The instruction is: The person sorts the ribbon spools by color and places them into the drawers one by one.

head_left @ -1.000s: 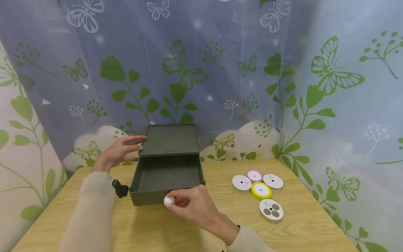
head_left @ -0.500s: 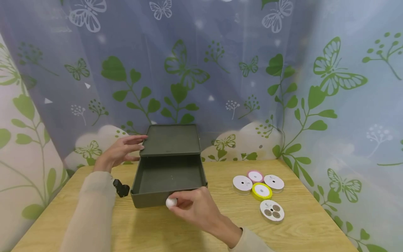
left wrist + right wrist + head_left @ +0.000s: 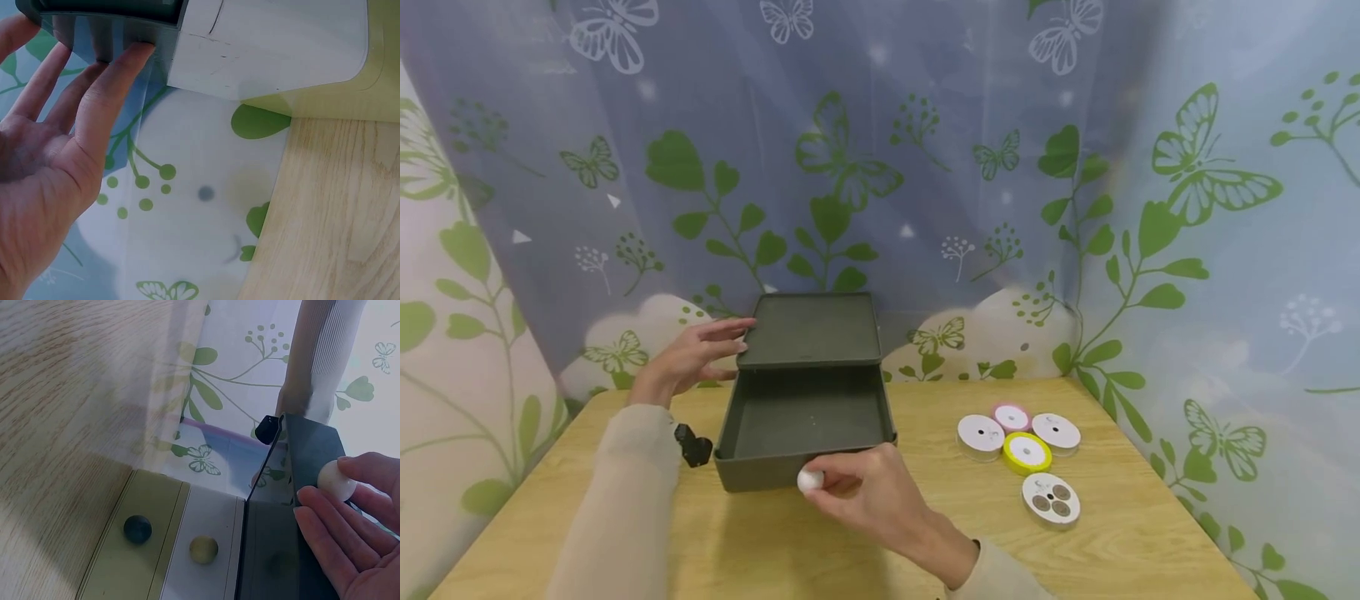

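Observation:
A dark green drawer (image 3: 760, 473) stands pulled out from beneath the flat dark top (image 3: 812, 329) of a small drawer cabinet. My right hand (image 3: 880, 496) pinches the drawer's round white knob (image 3: 336, 481) between thumb and fingers. The drawer's visible inside holds only tiny pale specks. At the cabinet's left side, my left hand (image 3: 688, 358) touches the wall and top edge with fairly straight fingers. Lower down, the right wrist view shows a white drawer front with a yellow knob (image 3: 204, 549) and a yellow-green one with a dark blue knob (image 3: 137, 529).
Several ribbon spools lie on the wooden table to the right, among them a yellow spool (image 3: 1027, 452) and a white spool (image 3: 1051, 498) with brown discs. A patterned curtain (image 3: 940, 167) hangs close behind the table. A small black device (image 3: 694, 447) sits at the left wrist.
The head view has shifted slightly. Both hands keep their places on the cabinet and knob, and the drawer stays pulled out.

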`<control>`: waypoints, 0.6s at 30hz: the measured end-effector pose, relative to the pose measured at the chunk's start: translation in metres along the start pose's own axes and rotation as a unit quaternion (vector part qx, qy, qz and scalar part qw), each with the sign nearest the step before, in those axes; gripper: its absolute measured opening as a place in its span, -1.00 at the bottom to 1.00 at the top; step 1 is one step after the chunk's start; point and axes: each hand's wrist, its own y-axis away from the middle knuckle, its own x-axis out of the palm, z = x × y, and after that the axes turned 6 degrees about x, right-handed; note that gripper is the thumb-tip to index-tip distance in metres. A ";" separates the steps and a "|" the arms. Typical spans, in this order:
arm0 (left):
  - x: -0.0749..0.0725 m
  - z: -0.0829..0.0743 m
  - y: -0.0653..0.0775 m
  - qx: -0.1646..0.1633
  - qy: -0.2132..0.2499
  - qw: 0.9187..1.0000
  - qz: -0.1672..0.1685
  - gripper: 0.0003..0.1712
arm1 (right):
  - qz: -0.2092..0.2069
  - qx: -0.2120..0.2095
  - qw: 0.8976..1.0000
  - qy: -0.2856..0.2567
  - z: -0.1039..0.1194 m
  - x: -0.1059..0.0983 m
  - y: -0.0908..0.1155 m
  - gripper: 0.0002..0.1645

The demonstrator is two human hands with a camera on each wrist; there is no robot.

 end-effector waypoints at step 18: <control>0.001 0.001 0.000 -0.002 0.012 1.000 -0.001 -0.21 | 0.008 -0.012 1.000 0.011 0.004 0.002 0.007 -0.85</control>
